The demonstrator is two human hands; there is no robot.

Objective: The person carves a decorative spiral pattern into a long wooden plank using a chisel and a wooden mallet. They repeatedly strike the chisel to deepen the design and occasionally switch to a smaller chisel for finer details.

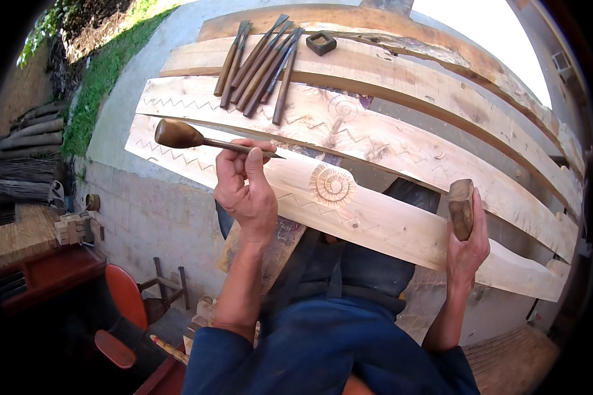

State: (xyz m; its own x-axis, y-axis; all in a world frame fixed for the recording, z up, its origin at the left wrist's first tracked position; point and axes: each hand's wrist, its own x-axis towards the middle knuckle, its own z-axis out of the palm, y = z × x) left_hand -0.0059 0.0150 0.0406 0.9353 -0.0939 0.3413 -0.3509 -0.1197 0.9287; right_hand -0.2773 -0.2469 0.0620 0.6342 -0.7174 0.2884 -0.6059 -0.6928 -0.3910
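My left hand is closed around the metal shank of a carving chisel. Its bulbous wooden handle points left and its narrow tip points right, above the nearest pale board. A round spiral rosette is carved in that board, right of the tip, with zigzag lines along the wood. Over the board's right part, my right hand grips a worn brown wooden block, held upright with the fingers along its far side.
Several wooden-handled chisels lie in a group across the farther planks, beside a small dark square dish. Gaps run between the planks. A red chair stands at the lower left, near stacked wood blocks.
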